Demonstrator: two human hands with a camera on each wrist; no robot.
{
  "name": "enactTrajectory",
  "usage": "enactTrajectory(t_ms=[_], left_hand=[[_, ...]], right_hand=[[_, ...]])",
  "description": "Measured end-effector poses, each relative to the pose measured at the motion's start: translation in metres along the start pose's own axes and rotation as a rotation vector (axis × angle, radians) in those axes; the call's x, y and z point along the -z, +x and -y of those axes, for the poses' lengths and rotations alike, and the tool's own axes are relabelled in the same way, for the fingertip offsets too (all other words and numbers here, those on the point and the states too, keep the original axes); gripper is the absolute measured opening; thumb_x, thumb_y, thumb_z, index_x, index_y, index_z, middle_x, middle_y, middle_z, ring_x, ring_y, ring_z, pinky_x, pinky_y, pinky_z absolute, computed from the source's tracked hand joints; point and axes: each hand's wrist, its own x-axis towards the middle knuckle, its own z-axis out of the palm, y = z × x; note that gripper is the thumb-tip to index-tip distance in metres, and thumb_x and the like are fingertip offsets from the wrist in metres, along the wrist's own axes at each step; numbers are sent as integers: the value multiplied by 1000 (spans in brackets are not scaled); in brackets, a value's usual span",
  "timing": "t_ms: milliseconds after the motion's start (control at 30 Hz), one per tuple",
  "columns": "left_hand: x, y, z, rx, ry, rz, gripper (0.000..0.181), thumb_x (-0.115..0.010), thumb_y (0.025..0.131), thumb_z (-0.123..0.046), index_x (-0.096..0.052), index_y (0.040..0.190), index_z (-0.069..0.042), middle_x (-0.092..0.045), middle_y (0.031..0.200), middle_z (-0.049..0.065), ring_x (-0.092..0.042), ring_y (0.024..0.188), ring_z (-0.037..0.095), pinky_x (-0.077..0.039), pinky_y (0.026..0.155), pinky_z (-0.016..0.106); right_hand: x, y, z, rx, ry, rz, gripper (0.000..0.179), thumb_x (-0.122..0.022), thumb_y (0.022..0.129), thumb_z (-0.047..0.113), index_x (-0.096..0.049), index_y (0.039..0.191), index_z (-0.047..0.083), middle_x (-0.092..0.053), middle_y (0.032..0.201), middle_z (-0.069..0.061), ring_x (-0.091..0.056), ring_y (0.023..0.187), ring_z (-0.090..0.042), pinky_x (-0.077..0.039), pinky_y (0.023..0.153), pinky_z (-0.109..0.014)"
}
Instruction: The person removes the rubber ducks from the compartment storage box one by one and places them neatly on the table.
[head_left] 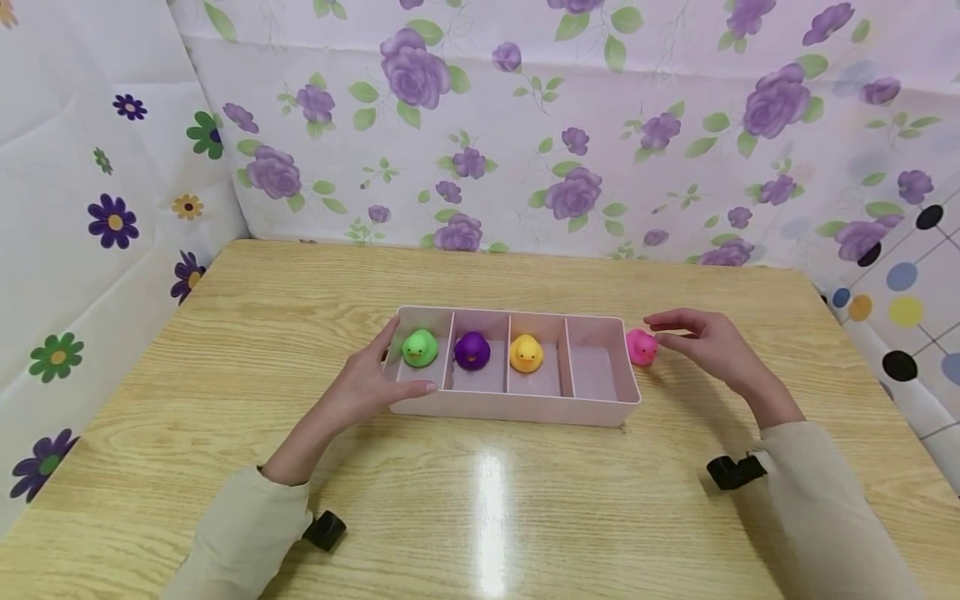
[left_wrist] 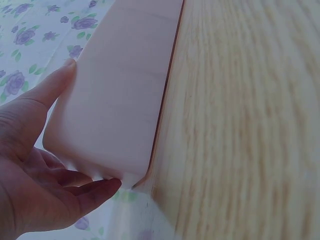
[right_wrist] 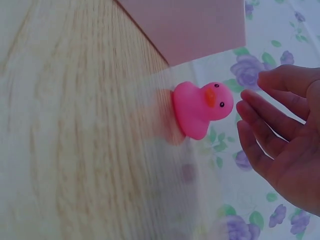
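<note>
A pale pink divided box (head_left: 517,407) stands on the table, its compartments in a row. From left to right sit a green rubber duck (head_left: 419,348), a purple rubber duck (head_left: 472,352) and a yellow rubber duck (head_left: 527,354); the rightmost compartment holds nothing. My left hand (head_left: 367,379) grips the box's left end, thumb at the front wall and fingers against the end wall, as the left wrist view shows. Just outside the right end, a pink rubber duck (right_wrist: 200,107) stands upright on the table. Close beside its head, my right hand (right_wrist: 280,125) has loosely bent fingers, apart from the duck.
The wooden table (head_left: 420,500) extends around the box. Behind it hangs a cloth with purple flowers (head_left: 465,125). Other patterned cloths border the left and right sides. A black wrist device (head_left: 326,531) is on the left sleeve, another black device (head_left: 731,472) on the right.
</note>
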Motion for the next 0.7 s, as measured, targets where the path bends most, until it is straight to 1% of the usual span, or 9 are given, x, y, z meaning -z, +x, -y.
enactTrajectory(t_ms=[233,500,567,700], left_hand=[[0,0,0,7,-3,1,116,-82,75,-44,-5,157,-15,-24,153,27,-26,138,43,-28,104,60],[0,1,0,-2,-4,4,116,-81,74,-46,-5,157,-15,-23,153,26,-26,138,43,-28,105,60],[0,1,0,-4,-4,4,116,-81,74,-46,-6,157,-15,-23,153,26,-26,138,43,-28,105,60],[0,1,1,-5,-1,2,116,-81,74,-45,-6,157,-15,-23,153,26,-26,138,43,-28,105,60]], right_hand=[[-3,0,11,32,-15,12,38,-62,96,21,-60,128,0,-60,126,-20,-60,110,-34,-47,81,-17],[-7,-2,27,63,-65,3,33,-60,98,20,-62,123,-1,-64,119,-19,-63,101,-32,-50,76,-22],[-9,-2,30,70,-75,-5,33,-60,98,19,-62,123,-1,-64,118,-19,-64,100,-32,-51,77,-24],[-12,-3,38,80,-90,-15,33,-60,98,20,-62,123,-1,-64,118,-19,-65,100,-33,-53,81,-36]])
